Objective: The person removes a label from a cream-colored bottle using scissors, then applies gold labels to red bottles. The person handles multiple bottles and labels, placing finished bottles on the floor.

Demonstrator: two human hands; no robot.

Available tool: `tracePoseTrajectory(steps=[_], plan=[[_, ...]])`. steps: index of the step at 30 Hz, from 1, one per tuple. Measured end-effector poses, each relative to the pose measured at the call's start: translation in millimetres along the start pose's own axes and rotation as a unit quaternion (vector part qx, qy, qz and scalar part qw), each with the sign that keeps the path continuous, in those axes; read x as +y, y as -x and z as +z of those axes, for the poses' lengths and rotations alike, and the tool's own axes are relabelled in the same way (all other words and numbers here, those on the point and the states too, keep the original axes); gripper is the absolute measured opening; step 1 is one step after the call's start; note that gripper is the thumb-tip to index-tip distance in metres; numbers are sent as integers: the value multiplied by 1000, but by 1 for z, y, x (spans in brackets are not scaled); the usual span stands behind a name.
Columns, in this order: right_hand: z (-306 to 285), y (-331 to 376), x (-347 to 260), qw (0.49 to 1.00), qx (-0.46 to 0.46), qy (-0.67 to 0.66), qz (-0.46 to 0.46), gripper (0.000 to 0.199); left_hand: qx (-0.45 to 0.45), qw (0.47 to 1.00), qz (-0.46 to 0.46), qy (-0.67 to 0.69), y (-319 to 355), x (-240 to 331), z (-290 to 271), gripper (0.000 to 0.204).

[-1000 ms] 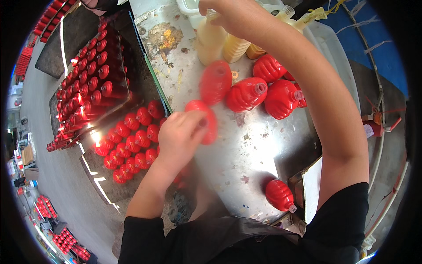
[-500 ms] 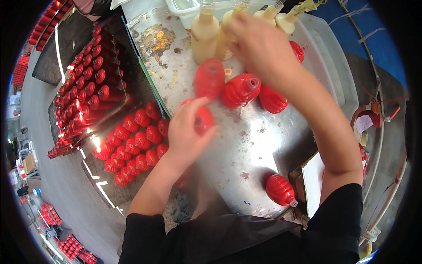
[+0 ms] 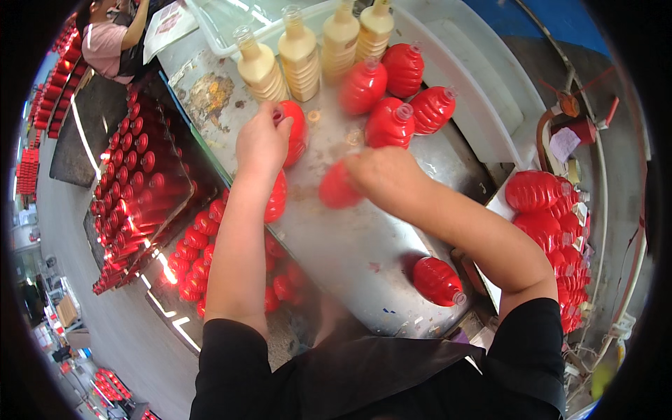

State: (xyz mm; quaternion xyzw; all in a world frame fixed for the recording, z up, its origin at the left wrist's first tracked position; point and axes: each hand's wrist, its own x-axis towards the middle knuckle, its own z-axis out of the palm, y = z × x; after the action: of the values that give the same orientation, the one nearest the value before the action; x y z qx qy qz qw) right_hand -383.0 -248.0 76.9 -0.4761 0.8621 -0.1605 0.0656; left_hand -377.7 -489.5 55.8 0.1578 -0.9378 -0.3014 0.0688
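At the left edge of the metal table, my left hand (image 3: 263, 140) is closed at the neck of a ribbed red bottle (image 3: 297, 133). Another red bottle (image 3: 277, 197) lies beside my left wrist. Mid-table, my right hand (image 3: 383, 175) is closed around the neck end of a red bottle (image 3: 339, 187), both smeared by motion. Beyond it lie several red bottles, among them one with its clear neck up (image 3: 389, 123) and a tilted one (image 3: 432, 110). Several cream-coloured bottles with clear necks stand at the far side, including one at the left (image 3: 260, 70).
A translucent plastic tub (image 3: 483, 91) borders the far right of the table (image 3: 343, 259). One red bottle (image 3: 437, 281) lies near the front edge. Red bottles are stacked at right (image 3: 537, 190); racks of red bottles (image 3: 133, 175) stand left. A person (image 3: 108, 45) is at the far left.
My right hand has come back from the cream-coloured bottles and now grips a red bottle. My left hand has moved farther forward to a red bottle's neck. The whole view has shifted.
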Motion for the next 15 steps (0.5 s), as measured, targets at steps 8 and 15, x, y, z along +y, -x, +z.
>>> tracePoseTrajectory(steps=[8, 15], plan=[[-39, 97, -5, 986, -102, -11, 133, 22, -118, 989, 72, 56, 69, 36, -7, 27], [-36, 133, 10, 993, -45, -26, 109, 16, -147, 981, 110, 70, 120, 72, 32, 25]])
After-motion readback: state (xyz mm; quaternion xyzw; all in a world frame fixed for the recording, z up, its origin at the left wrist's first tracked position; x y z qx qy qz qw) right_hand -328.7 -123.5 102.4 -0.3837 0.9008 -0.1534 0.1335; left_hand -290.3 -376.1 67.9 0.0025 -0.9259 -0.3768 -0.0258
